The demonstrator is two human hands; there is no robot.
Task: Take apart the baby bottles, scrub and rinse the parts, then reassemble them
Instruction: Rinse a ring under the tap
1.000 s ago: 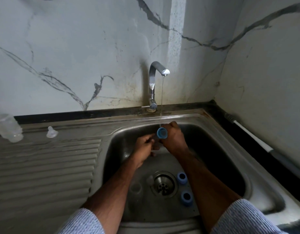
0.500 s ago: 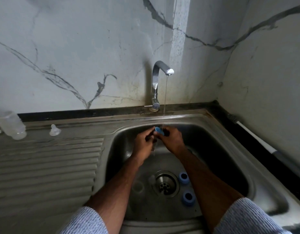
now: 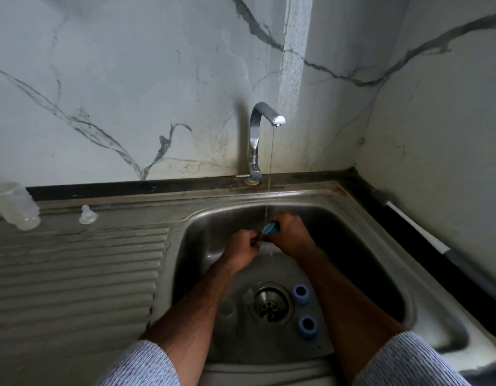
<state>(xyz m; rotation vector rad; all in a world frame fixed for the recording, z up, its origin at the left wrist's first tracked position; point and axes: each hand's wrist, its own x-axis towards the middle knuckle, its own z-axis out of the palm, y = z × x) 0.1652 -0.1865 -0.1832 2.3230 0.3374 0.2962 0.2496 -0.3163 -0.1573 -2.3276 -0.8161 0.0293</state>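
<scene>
the blue collar ring (image 3: 270,227) sits just right of frame centre, under the thin stream from the tap (image 3: 265,118), held in the curled grip of the right hand (image 3: 290,235). the left hand (image 3: 242,249) lies just lower left of it, fingers curled in toward the ring's near edge; whether they pinch it cannot be told. the ring looks tilted, its opening toward the left hand, so any scrubbing comes from that side. two more blue rings (image 3: 304,310) lie in the sink (image 3: 202,218) right of the drain (image 3: 270,303). a clear bottle (image 3: 15,206) and nipple (image 3: 88,215) stand at the left on the surface.
</scene>
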